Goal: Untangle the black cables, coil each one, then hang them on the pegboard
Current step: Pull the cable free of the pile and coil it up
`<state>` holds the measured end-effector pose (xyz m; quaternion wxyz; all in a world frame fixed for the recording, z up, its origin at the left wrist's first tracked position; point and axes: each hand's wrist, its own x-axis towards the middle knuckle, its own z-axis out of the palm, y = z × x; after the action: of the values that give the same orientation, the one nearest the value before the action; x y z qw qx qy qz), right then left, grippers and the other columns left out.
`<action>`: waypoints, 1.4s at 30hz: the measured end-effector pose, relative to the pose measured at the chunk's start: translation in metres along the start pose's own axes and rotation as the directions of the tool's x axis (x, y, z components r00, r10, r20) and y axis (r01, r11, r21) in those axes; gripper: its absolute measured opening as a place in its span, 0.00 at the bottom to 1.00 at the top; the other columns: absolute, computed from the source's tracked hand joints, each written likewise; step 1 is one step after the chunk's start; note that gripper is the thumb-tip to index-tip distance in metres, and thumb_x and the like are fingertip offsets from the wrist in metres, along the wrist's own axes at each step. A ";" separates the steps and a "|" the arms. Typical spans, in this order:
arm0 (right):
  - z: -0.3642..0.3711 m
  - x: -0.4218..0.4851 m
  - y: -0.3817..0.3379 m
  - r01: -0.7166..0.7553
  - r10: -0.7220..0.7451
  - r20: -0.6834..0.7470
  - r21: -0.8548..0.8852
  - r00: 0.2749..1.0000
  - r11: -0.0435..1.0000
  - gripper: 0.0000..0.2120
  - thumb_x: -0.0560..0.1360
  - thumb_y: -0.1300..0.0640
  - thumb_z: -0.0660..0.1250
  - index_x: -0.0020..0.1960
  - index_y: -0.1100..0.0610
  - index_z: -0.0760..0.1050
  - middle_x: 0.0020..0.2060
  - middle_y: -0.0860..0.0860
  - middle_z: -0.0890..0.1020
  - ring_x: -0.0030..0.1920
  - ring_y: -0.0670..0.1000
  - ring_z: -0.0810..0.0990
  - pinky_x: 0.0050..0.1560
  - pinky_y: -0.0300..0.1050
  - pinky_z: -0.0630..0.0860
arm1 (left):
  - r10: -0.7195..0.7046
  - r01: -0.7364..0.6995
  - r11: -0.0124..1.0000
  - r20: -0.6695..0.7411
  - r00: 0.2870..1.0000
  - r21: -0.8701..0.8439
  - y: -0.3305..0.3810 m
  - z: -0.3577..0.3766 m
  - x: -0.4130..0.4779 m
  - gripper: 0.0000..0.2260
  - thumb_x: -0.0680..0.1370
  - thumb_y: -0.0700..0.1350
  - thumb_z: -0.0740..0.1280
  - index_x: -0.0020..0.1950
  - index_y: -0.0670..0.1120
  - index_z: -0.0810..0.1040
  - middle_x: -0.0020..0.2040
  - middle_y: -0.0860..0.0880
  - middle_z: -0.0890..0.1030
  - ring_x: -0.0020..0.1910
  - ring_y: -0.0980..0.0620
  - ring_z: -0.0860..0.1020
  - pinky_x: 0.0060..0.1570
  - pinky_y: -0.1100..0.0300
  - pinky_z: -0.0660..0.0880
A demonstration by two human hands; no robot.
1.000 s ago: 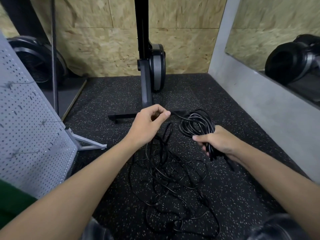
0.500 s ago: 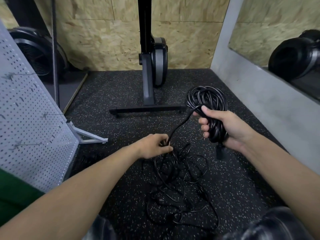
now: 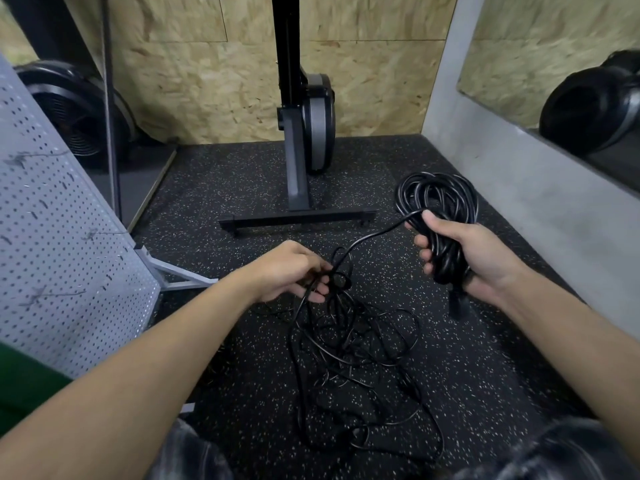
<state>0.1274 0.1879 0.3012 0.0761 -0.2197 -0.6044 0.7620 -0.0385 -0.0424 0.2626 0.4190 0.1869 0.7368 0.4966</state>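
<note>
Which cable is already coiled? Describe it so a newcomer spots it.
Start at the grey wall on the right; in front of it the right hand grips a coil. Unlike the loose tangle on the floor, it is a tight bundle.

Left of the tangle of black cables [image 3: 349, 355], the tilted pegboard [image 3: 59, 258] and its grey brace foot [image 3: 180, 277] close that side. Beyond the tangle, the machine's base bar [image 3: 298, 219] lies across the floor. Right of the tangle, bare speckled rubber floor [image 3: 502, 368] runs open to the grey wall [image 3: 540, 202], and one strand rises from the tangle to the held coil [image 3: 436, 199].
</note>
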 end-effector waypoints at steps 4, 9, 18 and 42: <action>0.004 -0.004 0.002 -0.006 0.009 0.026 -0.082 1.000 0.997 0.20 0.74 0.48 0.74 0.59 0.59 0.80 0.39 0.53 0.81 0.34 0.49 0.77 0.32 0.43 0.77 | -0.140 0.140 0.951 0.017 0.990 -0.277 0.003 -0.001 -0.001 0.12 0.83 0.26 0.56 0.60 0.30 0.78 0.52 0.34 0.81 0.44 0.45 0.85 0.41 0.55 0.86; 0.006 -0.004 0.004 -0.007 0.012 0.014 -0.279 1.000 0.960 0.13 0.77 0.48 0.74 0.49 0.59 0.80 0.39 0.55 0.81 0.34 0.50 0.79 0.34 0.44 0.78 | -0.122 0.121 0.897 0.025 0.992 -0.424 0.008 -0.007 -0.005 0.13 0.83 0.27 0.60 0.62 0.34 0.81 0.52 0.35 0.85 0.41 0.50 0.87 0.33 0.66 0.81; 0.003 0.001 0.016 0.013 -0.008 0.010 -0.612 1.000 0.791 0.22 0.75 0.40 0.75 0.46 0.60 0.82 0.36 0.53 0.85 0.36 0.50 0.83 0.46 0.50 0.81 | 0.419 -0.321 0.863 -0.199 0.886 0.390 0.004 -0.003 -0.001 0.09 0.79 0.53 0.75 0.58 0.55 0.87 0.50 0.58 0.87 0.52 0.60 0.83 0.56 0.65 0.77; 0.019 0.009 0.030 -0.121 0.108 -0.054 -0.473 0.993 0.873 0.36 0.68 0.31 0.77 0.60 0.60 0.82 0.43 0.54 0.88 0.42 0.53 0.85 0.53 0.56 0.83 | 0.360 -0.347 0.906 -0.008 0.933 0.242 0.034 0.017 -0.019 0.05 0.83 0.42 0.69 0.52 0.45 0.73 0.40 0.48 0.83 0.31 0.48 0.79 0.28 0.58 0.71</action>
<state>0.1153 0.1670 0.2740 -0.0174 -0.2770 -0.7576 0.5908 -0.0183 -0.0306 0.2983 0.2771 0.3528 0.7554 0.4776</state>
